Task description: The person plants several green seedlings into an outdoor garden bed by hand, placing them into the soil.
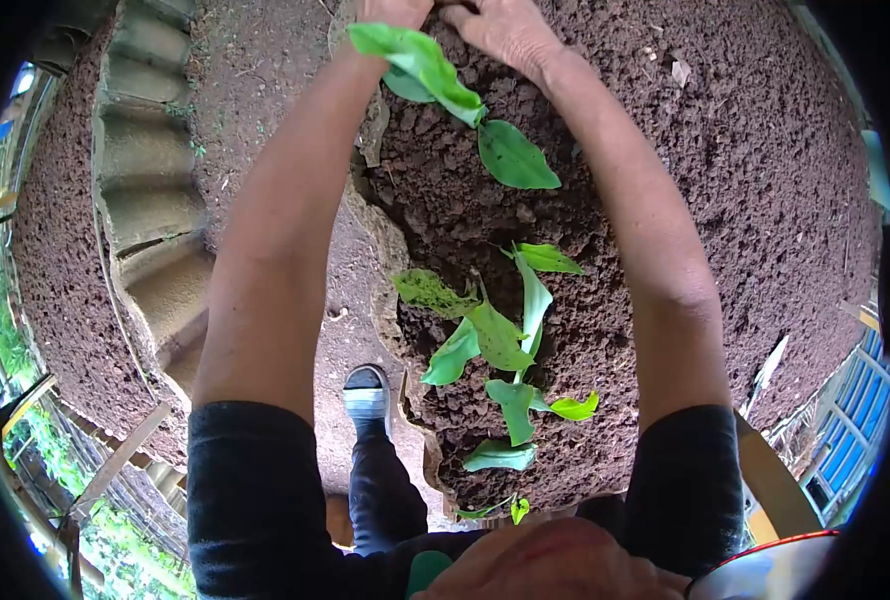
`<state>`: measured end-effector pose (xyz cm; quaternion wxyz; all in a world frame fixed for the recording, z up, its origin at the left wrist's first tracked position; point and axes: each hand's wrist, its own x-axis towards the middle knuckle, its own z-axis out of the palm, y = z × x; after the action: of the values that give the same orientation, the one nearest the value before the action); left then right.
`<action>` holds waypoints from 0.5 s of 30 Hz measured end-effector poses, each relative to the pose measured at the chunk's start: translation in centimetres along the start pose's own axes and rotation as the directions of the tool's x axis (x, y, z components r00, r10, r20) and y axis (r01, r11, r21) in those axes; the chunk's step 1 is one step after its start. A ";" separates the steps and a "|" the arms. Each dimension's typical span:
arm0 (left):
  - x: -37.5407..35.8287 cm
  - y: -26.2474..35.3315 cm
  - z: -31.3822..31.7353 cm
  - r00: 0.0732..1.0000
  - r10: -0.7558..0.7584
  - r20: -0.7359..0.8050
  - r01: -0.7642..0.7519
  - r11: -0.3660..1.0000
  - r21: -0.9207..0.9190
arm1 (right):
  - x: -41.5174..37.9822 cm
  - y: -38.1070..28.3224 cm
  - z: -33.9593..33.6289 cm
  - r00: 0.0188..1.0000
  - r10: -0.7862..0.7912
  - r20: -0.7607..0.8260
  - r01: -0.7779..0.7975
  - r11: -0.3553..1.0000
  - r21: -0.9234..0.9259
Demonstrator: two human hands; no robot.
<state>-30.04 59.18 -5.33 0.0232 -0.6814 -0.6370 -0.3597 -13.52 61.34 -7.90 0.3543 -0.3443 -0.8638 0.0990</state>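
Both arms reach forward over a bed of dark, crumbly soil (685,120). At the top edge of the head view is my left hand (395,10), mostly cut off, its fingers out of sight. Beside it, my right hand (500,32) points inward, with only part of its thumb and fingers showing low over the soil. A leafy green seedling (430,70) stands just below the hands, one leaf overlapping my left wrist. Closer to me grow more young plants, among them a spotted-leaf one (497,335) and a broad-leaf one (513,405).
A ragged edging sheet (385,250) borders the bed on the left, next to a bare dirt path (340,270). Corrugated sheeting (150,150) edges another soil bed further left. My sandaled foot (367,395) is on the path. A blue slatted panel (860,400) stands at right.
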 end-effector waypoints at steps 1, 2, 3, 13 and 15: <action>0.2 0.0 0.1 1.000 -0.018 0.024 0.017 0.999 0.028 | 0.2 0.9 0.0 0.988 -0.102 0.117 0.118 0.983 -0.138; 0.2 -0.1 0.1 0.998 -0.037 0.046 0.034 0.998 0.058 | 0.6 1.7 -0.2 0.951 -0.188 0.245 0.250 0.934 -0.256; 0.1 -0.9 0.7 1.000 0.001 0.017 -0.002 0.998 0.067 | 1.2 1.5 -0.5 0.919 -0.122 0.375 0.240 0.928 -0.286; -0.2 -1.6 1.3 1.000 0.012 0.029 -0.009 0.993 -0.122 | 1.2 5.0 3.0 0.827 -0.009 0.562 0.415 0.683 -0.601; -0.1 -3.0 3.1 0.977 0.146 -0.158 -0.160 0.984 -0.082 | 0.1 4.6 2.9 0.802 -0.030 0.597 0.560 0.385 -0.733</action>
<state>-31.26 61.19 -8.93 0.0670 -0.6994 -0.5615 -0.4371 -13.10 65.02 -11.83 -0.0997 -0.2720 -0.8904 -0.3511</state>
